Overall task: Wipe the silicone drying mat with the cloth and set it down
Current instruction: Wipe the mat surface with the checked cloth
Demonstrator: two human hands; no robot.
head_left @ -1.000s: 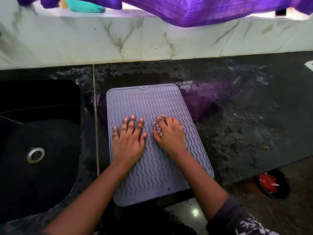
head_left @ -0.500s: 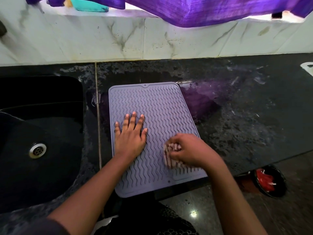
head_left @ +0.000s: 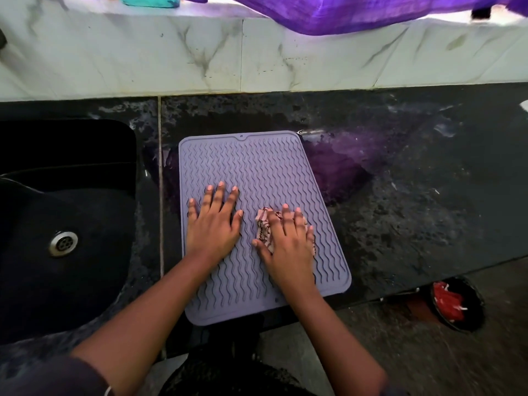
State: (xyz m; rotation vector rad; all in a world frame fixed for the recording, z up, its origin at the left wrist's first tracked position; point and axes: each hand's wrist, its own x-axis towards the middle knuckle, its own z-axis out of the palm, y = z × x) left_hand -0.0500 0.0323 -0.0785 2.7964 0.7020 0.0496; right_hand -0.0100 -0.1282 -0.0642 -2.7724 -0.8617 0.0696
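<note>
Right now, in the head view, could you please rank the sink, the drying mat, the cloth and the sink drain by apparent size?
1. Sink, partly out of frame
2. Drying mat
3. Cloth, mostly hidden under the right hand, so unsure
4. Sink drain

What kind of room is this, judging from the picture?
Most likely a home kitchen: a black sink with a metal drain is set into a dark stone counter, and a ribbed drying mat lies beside it.
</note>
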